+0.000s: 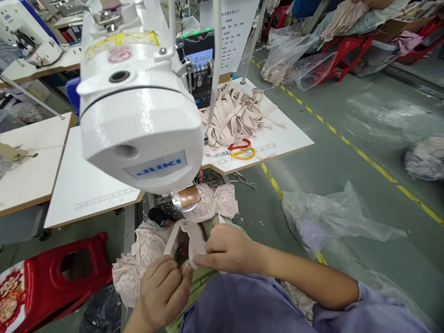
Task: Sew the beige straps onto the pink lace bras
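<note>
Below the head of a white sewing machine [142, 125], a pale pink lace bra [149, 245] hangs across my lap. My left hand [164, 286] is closed, pinching a narrow strap or band of it. My right hand [231, 249] is closed too, gripping the sheer wing of the same bra just to the right. Between the two hands the band forms a loop. Another pair of lace cups [217, 201] lies by the machine's rounded metal arm end [186, 199]; whether it belongs to the same bra I cannot tell.
On the table right of the machine lie a heap of beige straps [236, 113] and scissors [243, 150] with red and yellow handles. A red stool [62, 277] stands at lower left. Plastic bags [326, 222] lie on the floor at right.
</note>
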{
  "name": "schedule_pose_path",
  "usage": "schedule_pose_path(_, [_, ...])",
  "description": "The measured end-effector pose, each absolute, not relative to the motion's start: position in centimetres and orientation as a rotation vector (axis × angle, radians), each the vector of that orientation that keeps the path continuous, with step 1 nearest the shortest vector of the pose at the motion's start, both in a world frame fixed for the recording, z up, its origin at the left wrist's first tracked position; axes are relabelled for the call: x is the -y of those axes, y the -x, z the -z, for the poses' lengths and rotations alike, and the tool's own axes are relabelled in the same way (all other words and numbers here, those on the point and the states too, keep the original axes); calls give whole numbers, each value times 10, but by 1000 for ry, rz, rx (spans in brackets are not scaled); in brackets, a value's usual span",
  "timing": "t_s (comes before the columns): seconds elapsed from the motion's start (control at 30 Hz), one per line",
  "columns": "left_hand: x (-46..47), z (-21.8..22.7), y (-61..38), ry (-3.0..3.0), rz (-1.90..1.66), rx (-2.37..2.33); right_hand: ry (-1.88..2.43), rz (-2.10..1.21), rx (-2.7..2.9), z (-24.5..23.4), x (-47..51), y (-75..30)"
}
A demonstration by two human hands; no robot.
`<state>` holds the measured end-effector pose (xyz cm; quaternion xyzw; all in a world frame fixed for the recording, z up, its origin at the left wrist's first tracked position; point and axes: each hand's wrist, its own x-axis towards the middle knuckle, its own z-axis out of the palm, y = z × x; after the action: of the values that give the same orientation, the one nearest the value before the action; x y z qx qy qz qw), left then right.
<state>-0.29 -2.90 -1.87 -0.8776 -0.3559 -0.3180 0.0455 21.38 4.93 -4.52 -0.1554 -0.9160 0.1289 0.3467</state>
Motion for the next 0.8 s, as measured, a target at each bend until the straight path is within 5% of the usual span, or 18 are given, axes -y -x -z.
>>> schedule_pose_path(0.6, [32,22,7,2658,994,1115,375,-644,2352,65,-39,-205])
schedule_pose_path(0.8, [46,68,-6,2369,1339,1961,977,-1561,1932,65,-41,-200])
